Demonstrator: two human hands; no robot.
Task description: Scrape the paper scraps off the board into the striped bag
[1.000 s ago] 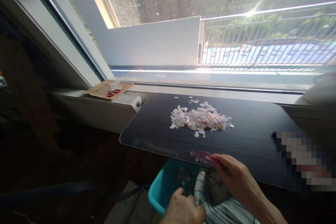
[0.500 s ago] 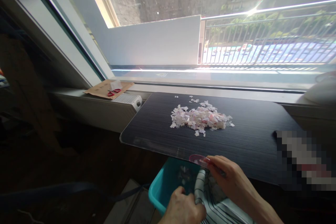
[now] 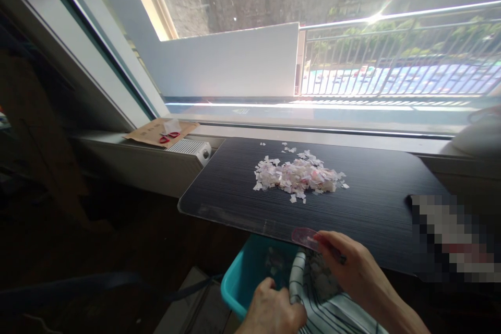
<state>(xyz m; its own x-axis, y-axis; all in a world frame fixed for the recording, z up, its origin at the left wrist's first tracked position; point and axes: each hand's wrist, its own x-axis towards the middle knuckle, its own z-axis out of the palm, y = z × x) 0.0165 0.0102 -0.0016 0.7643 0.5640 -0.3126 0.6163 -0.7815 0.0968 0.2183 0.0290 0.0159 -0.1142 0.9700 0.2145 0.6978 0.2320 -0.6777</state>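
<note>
Scissors (image 3: 169, 136) on envelope (image 3: 147, 131); left hand (image 3: 272, 307) overlaps bin (image 3: 235, 288), contents (image 3: 274, 258) unclear.

Striped cloth (image 3: 329, 315) cropped below, pixelated object (image 3: 456, 242) at right unidentifiable

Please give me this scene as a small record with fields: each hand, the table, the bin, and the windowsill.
Left hand: the left hand is closed at the edge of the striped cloth
Right hand: the right hand holds a clear pink piece at the table's near edge
Table: the dark table bears a loose heap of paper scraps
Bin: the teal bin stands below the near edge
Windowsill: red-handled scissors on a brown envelope
</note>
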